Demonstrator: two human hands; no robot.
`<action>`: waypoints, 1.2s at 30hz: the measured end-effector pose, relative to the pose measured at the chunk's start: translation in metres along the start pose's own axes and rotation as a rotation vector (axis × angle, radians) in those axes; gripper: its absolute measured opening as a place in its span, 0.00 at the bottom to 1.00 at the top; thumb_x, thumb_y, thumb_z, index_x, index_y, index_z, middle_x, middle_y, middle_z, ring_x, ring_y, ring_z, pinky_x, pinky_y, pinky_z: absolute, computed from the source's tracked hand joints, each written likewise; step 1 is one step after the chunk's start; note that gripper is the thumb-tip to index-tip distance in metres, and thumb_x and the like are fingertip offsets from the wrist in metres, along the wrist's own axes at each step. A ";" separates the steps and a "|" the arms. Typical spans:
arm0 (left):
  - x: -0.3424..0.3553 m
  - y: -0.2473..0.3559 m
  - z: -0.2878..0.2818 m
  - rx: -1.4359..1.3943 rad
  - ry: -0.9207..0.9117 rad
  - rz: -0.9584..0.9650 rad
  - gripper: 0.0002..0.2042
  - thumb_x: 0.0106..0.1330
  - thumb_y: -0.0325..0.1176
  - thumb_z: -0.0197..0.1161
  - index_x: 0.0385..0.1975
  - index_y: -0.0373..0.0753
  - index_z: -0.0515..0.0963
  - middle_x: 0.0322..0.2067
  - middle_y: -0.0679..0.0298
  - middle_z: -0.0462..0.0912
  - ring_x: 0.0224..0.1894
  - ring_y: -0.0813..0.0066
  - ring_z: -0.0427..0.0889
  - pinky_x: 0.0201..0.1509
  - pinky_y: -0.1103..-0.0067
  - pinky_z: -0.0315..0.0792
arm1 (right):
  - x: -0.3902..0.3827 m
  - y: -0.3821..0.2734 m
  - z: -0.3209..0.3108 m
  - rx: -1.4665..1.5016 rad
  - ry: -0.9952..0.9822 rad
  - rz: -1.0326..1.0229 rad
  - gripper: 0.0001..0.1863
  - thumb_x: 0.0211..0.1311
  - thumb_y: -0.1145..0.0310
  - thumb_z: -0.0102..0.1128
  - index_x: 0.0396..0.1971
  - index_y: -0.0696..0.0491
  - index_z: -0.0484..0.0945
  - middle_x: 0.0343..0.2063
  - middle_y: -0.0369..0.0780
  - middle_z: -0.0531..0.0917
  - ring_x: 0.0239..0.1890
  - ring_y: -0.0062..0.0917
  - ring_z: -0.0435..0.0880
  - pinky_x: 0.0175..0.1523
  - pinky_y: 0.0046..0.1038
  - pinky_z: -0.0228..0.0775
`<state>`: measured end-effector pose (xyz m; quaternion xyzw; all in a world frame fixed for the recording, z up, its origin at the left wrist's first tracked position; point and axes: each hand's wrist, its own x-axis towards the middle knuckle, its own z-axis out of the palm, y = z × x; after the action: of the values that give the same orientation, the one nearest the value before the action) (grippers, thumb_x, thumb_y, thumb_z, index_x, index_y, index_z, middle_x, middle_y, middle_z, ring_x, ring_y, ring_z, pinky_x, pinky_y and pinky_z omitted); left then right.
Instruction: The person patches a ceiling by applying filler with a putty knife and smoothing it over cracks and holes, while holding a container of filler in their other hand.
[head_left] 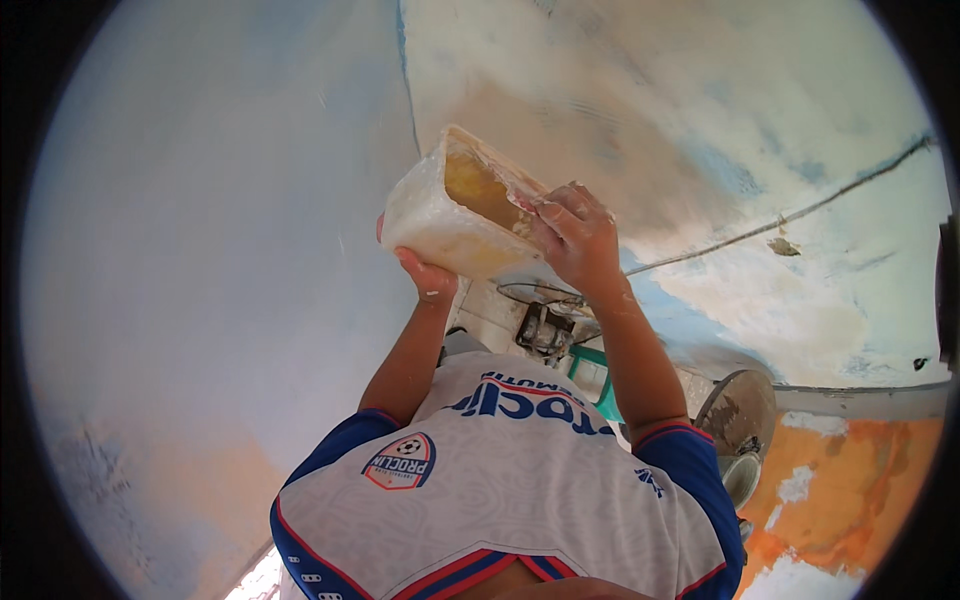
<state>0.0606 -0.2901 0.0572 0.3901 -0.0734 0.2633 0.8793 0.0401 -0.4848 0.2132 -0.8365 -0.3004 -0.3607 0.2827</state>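
Note:
A whitish rectangular plastic tub [420,205] is held up in front of my chest, tilted so its opening shows. Its inside looks yellowish, and its rim is ragged and caked with white paste. My left hand [430,277] supports the tub from its left lower side, thumb against the wall and other fingers mostly hidden behind it. At the right end, my right hand [582,238] has its fingers bent and closed over the rim. White paste smears those fingers; whether they also pinch something inside cannot be made out.
Pale patchy walls [220,230] meet in a corner ahead. A dark cable [780,222] crosses the right wall. Below are a dirty dark device [545,328], a green plastic stool [590,372], and a round paste-stained lid or disc [737,410]. An orange patched surface [850,480] lies lower right.

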 end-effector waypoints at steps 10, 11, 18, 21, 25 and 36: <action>0.082 -0.030 -0.009 0.089 -0.096 0.005 0.41 0.68 0.71 0.47 0.71 0.45 0.53 0.66 0.58 0.63 0.69 0.60 0.65 0.71 0.62 0.64 | 0.021 0.043 0.066 -0.077 0.117 0.086 0.11 0.48 0.81 0.69 0.32 0.53 0.80 0.28 0.39 0.81 0.29 0.38 0.81 0.31 0.36 0.74; 0.084 -0.033 -0.008 0.085 -0.093 0.000 0.42 0.68 0.71 0.47 0.71 0.44 0.53 0.66 0.58 0.63 0.69 0.60 0.65 0.71 0.62 0.64 | 0.020 0.045 0.066 -0.080 0.108 0.101 0.11 0.48 0.81 0.69 0.32 0.53 0.80 0.28 0.40 0.81 0.29 0.38 0.81 0.31 0.36 0.74; 0.096 -0.041 0.001 0.097 -0.098 -0.015 0.43 0.68 0.72 0.47 0.72 0.44 0.51 0.67 0.57 0.61 0.70 0.58 0.64 0.72 0.61 0.63 | 0.024 0.055 0.065 -0.092 0.107 0.111 0.11 0.48 0.81 0.69 0.33 0.54 0.80 0.29 0.40 0.82 0.29 0.38 0.82 0.32 0.35 0.75; 0.098 -0.043 -0.001 0.120 -0.121 0.018 0.43 0.68 0.71 0.46 0.72 0.44 0.51 0.68 0.57 0.60 0.70 0.58 0.63 0.72 0.61 0.63 | 0.026 0.054 0.061 -0.098 0.124 0.111 0.12 0.48 0.81 0.69 0.33 0.54 0.80 0.29 0.40 0.83 0.29 0.38 0.82 0.32 0.35 0.75; 0.094 -0.046 0.003 0.123 -0.104 0.043 0.43 0.68 0.71 0.45 0.72 0.44 0.50 0.68 0.56 0.60 0.70 0.57 0.63 0.72 0.59 0.63 | 0.024 0.053 0.054 -0.102 0.138 0.125 0.13 0.47 0.82 0.69 0.34 0.54 0.80 0.30 0.40 0.83 0.30 0.38 0.82 0.33 0.35 0.75; 0.095 -0.038 0.004 0.145 -0.120 0.017 0.44 0.66 0.73 0.46 0.70 0.43 0.52 0.65 0.56 0.62 0.69 0.57 0.64 0.71 0.59 0.63 | 0.019 0.045 0.052 -0.110 0.187 0.144 0.15 0.45 0.83 0.69 0.35 0.54 0.80 0.30 0.40 0.84 0.29 0.37 0.83 0.32 0.33 0.75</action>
<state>0.1618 -0.2750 0.0670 0.4670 -0.1100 0.2514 0.8406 0.1050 -0.4733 0.1860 -0.8330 -0.1916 -0.4315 0.2886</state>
